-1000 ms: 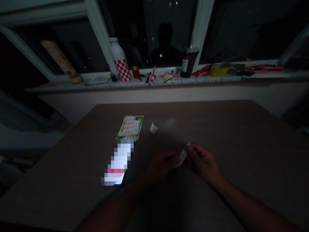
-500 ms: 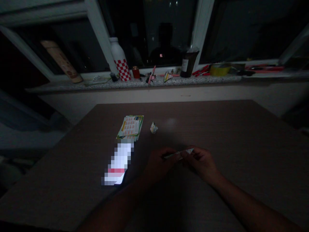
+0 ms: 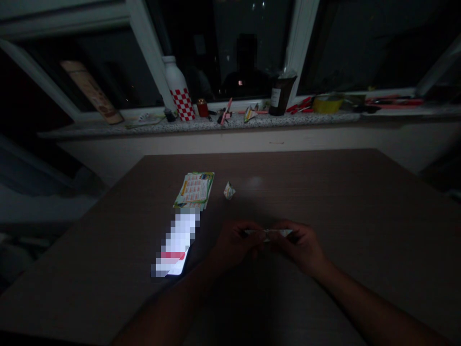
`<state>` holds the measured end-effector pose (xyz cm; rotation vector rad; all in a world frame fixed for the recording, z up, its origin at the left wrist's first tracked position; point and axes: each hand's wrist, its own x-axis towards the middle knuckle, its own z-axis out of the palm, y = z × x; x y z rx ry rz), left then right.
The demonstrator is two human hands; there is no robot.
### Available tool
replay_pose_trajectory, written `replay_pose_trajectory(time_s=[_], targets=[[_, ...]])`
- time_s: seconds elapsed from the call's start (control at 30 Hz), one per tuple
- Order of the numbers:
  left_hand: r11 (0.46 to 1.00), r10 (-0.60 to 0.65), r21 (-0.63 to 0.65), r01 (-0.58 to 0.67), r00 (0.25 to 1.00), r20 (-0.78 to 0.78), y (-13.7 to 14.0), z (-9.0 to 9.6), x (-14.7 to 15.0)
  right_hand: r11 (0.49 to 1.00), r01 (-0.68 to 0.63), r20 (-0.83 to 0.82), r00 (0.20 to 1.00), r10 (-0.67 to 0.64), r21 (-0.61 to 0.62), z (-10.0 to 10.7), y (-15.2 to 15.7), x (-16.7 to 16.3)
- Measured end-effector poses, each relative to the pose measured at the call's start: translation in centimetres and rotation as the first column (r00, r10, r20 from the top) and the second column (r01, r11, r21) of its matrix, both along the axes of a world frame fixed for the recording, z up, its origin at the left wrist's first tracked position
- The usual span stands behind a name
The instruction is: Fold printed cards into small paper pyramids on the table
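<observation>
Between my two hands is a small folded paper (image 3: 287, 232), pale and printed, held roughly level over the table. My left hand (image 3: 239, 242) pinches its left end with thumb and fingers. At the other end my right hand (image 3: 297, 242) grips it the same way, and the two thumbs nearly meet in the middle. Much of the paper is hidden behind the fingers. Beyond my hands stands a little folded paper piece (image 3: 229, 191), white with green and yellow print. To its left lies a stack of printed leaflets (image 3: 195, 188).
A lit phone (image 3: 177, 242), its screen blurred out, lies left of my hands on the brown table (image 3: 345, 192). Along the stone windowsill (image 3: 201, 126) stand a red-checked white bottle (image 3: 182, 91), a tan tumbler (image 3: 91, 91), a small red jar (image 3: 202, 108) and a dark pouch (image 3: 281, 96).
The folded paper has turned from a slant, right end higher, to nearly level. Both hands keep hold of it, and the thumbs have shifted slightly. Everything else stays put.
</observation>
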<state>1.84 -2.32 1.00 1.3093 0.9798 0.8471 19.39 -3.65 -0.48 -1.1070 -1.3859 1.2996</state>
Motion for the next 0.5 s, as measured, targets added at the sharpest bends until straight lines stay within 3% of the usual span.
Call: replay_pose_trajectory(time_s=[0.17, 0.3, 0.5], targets=[[1.0, -0.018, -0.006, 0.018, 1.0, -0.012, -0.26, 0.13, 0.2, 0.992, 0.045, 0.093, 0.994, -0.056, 0.12, -0.06, -0.28, 0.38], [0.999, -0.031, 0.024, 0.033, 0.999, -0.045, -0.29, -0.03, 0.17, 0.991, 0.027, 0.113, 0.993, -0.042, 0.132, -0.05, -0.16, 0.27], [0.977, 0.007, 0.21, 0.049, 0.967, -0.256, -0.46, -0.08, 0.38, 0.987, -0.02, 0.16, 0.987, -0.006, 0.161, 0.26, -0.04, 0.16]])
